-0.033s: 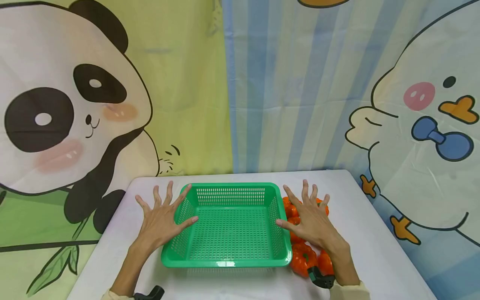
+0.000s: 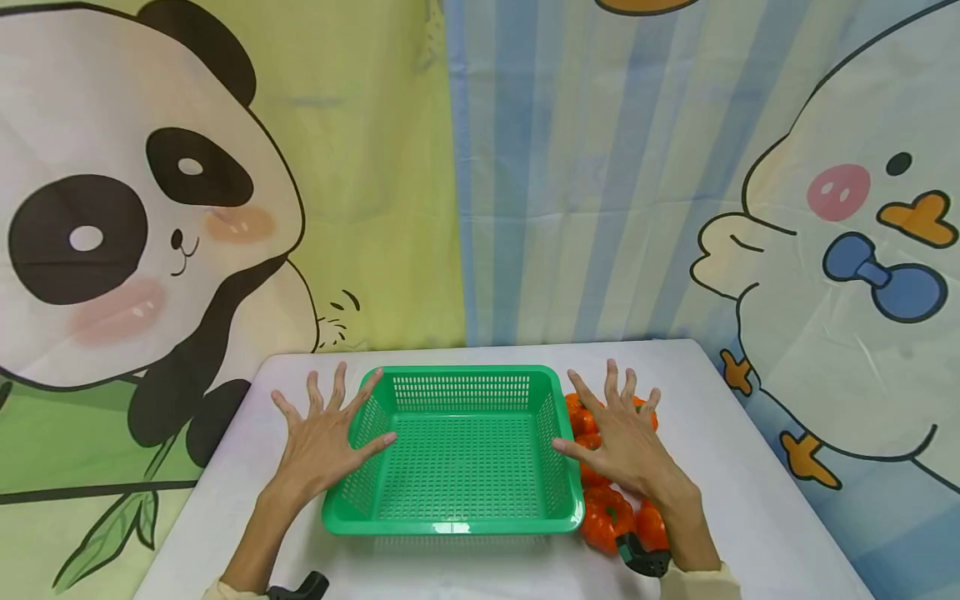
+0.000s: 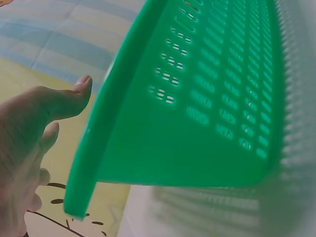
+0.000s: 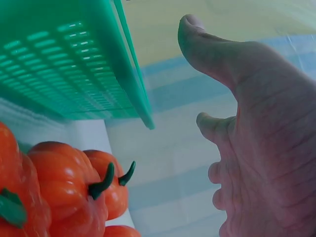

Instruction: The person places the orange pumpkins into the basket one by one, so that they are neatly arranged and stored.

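White table (image 2: 738,471) set against a cloth backdrop (image 2: 390,167), printed with a panda (image 2: 176,237) and a white bird (image 2: 825,358). From my remote seat I see the left hand (image 2: 326,437) with fingers splayed wide, holding nothing — the left wrist view shows its thumb just beside the basket rim, a gap between. Right hand (image 2: 626,437) likewise: fingers spread, grip on nothing. Black device (image 2: 643,557) at the right wrist, pale cuff (image 2: 699,582) behind it. Green basket (image 2: 390,528) rests upright on the table, between the hands, its walls slotted. Orange-red peppers (image 2: 603,518) lie along its right side — some partly hidden by the right hand. I make out green stems in the right wrist view.
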Tool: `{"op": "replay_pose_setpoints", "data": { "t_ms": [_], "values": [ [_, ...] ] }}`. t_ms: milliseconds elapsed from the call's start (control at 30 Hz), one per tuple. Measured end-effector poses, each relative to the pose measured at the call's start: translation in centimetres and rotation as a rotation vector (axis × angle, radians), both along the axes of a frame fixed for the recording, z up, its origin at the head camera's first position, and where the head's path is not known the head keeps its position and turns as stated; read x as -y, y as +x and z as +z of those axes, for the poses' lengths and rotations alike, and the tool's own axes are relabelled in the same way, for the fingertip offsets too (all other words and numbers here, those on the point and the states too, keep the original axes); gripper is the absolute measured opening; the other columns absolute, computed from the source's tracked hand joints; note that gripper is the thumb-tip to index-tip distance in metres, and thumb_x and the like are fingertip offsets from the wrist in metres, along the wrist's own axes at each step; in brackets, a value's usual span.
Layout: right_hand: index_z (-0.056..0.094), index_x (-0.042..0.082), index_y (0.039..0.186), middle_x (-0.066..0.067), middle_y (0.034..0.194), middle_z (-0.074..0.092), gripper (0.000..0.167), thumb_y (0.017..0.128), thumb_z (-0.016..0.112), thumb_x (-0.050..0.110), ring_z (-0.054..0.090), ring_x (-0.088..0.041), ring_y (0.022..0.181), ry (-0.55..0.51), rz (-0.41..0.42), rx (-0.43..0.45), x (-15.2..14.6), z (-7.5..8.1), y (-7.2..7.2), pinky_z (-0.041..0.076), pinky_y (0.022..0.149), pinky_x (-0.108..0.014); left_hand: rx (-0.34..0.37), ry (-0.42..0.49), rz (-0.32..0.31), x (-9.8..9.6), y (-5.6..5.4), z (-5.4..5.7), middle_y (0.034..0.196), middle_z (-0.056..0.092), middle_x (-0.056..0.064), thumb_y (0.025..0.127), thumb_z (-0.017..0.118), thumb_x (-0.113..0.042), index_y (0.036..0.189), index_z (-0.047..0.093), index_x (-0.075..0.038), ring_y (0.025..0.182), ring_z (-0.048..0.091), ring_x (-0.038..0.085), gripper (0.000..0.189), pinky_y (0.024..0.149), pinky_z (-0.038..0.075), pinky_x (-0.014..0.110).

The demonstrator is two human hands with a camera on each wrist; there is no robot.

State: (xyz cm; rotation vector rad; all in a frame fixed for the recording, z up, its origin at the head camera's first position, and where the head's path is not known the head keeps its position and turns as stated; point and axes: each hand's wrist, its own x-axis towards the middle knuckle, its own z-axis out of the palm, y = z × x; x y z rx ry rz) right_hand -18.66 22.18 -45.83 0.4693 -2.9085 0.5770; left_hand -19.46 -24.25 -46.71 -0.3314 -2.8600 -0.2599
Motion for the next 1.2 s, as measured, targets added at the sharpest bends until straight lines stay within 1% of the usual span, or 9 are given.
{"op": "replay_pose_setpoints", "data": {
  "t_ms": [167, 333, 467, 533, 633, 700, 1000, 1100, 1200],
  "values": [
    [0.024, 0.027, 0.176, -0.034, 0.179, -0.003, 0.1, 0.097, 0.069, 0.068, 0.002, -0.071, 0.161, -0.01, -0.008, -0.015, -0.4, 0.1, -0.3, 0.001, 0.114, -0.094, 0.0, 0.097, 0.016, -0.1, -0.2, -0.5, 0.177, 0.02, 0.034, 0.099, 0.067, -0.067, 0.176, 0.019, -0.035, 0.16, 0.016, 0.07, 0.096, 0.11, 0.006, 0.097],
    [0.031, 0.015, 0.174, -0.035, 0.178, 0.015, 0.093, 0.101, 0.072, 0.057, 0.014, -0.065, 0.162, -0.097, -0.019, -0.016, -0.9, 0.1, -1.3, 0.01, 0.119, -0.089, 0.045, 0.348, 0.097, -0.1, 0.2, -1.4, 0.172, 0.031, 0.036, 0.112, 0.061, -0.043, 0.175, 0.024, -0.016, 0.15, 0.04, 0.066, 0.078, 0.109, 0.036, 0.086],
    [0.038, 0.006, 0.169, -0.032, 0.175, 0.029, 0.089, 0.1, 0.08, 0.04, 0.023, -0.061, 0.162, -0.164, -0.019, -0.024, -1.3, -0.1, -2.2, 0.018, 0.124, -0.081, 0.041, 0.478, 0.173, -0.1, 0.5, -2.1, 0.146, 0.064, 0.035, 0.114, 0.057, -0.035, 0.163, 0.045, 0.0, 0.126, 0.068, 0.058, 0.061, 0.097, 0.055, 0.072],
    [0.041, 0.002, 0.167, -0.032, 0.172, 0.035, 0.086, 0.098, 0.083, 0.034, 0.028, -0.061, 0.16, -0.176, -0.014, -0.037, -1.6, -0.3, -2.5, 0.022, 0.125, -0.079, 0.013, 0.496, 0.195, -0.2, 0.4, -2.4, 0.123, 0.076, 0.033, 0.114, 0.059, -0.032, 0.153, 0.057, 0.003, 0.102, 0.078, 0.051, 0.053, 0.081, 0.061, 0.062],
    [0.045, -0.002, 0.163, -0.033, 0.168, 0.042, 0.086, 0.095, 0.087, 0.029, 0.035, -0.06, 0.157, -0.178, 0.001, -0.048, -1.9, -0.7, -3.1, 0.026, 0.124, -0.077, -0.024, 0.489, 0.218, -0.3, 0.3, -2.8, 0.097, 0.081, 0.026, 0.112, 0.062, -0.031, 0.142, 0.067, 0.005, 0.065, 0.074, 0.033, 0.046, 0.055, 0.053, 0.044],
    [0.047, -0.005, 0.161, -0.033, 0.165, 0.046, 0.086, 0.093, 0.088, 0.027, 0.04, -0.059, 0.155, -0.176, 0.018, -0.044, -2.0, -0.9, -3.4, 0.029, 0.123, -0.077, -0.041, 0.478, 0.228, -0.3, 0.2, -3.0, 0.087, 0.08, 0.022, 0.112, 0.063, -0.03, 0.138, 0.07, 0.005, 0.054, 0.064, 0.023, 0.044, 0.049, 0.044, 0.036],
    [0.052, -0.014, 0.153, -0.034, 0.152, 0.059, 0.085, 0.086, 0.094, 0.019, 0.058, -0.055, 0.141, -0.174, 0.052, -0.036, -2.0, -1.9, -4.4, 0.047, 0.114, -0.068, -0.032, 0.529, 0.235, -0.5, -0.3, -3.6, 0.079, 0.077, 0.014, 0.114, 0.059, -0.026, 0.139, 0.069, 0.004, 0.058, 0.062, 0.018, 0.04, 0.055, 0.044, 0.034],
    [0.052, -0.014, 0.153, -0.031, 0.125, 0.074, 0.086, 0.086, 0.095, 0.02, 0.075, -0.047, 0.104, -0.177, 0.058, -0.01, -2.0, -2.0, -4.6, 0.05, 0.112, -0.067, -0.016, 0.571, 0.24, -0.5, -0.3, -3.7, 0.078, 0.075, 0.013, 0.114, 0.059, -0.026, 0.14, 0.069, 0.003, 0.059, 0.061, 0.017, 0.04, 0.056, 0.044, 0.033],
    [0.054, -0.014, 0.152, -0.03, 0.12, 0.076, 0.085, 0.086, 0.095, 0.021, 0.075, -0.041, 0.091, -0.175, 0.062, -0.002, -2.1, -2.2, -4.8, 0.053, 0.108, -0.066, -0.005, 0.595, 0.236, -0.4, -0.3, -3.7, 0.077, 0.074, 0.013, 0.114, 0.059, -0.025, 0.14, 0.069, 0.003, 0.059, 0.06, 0.017, 0.039, 0.056, 0.043, 0.033]
  ]
}}
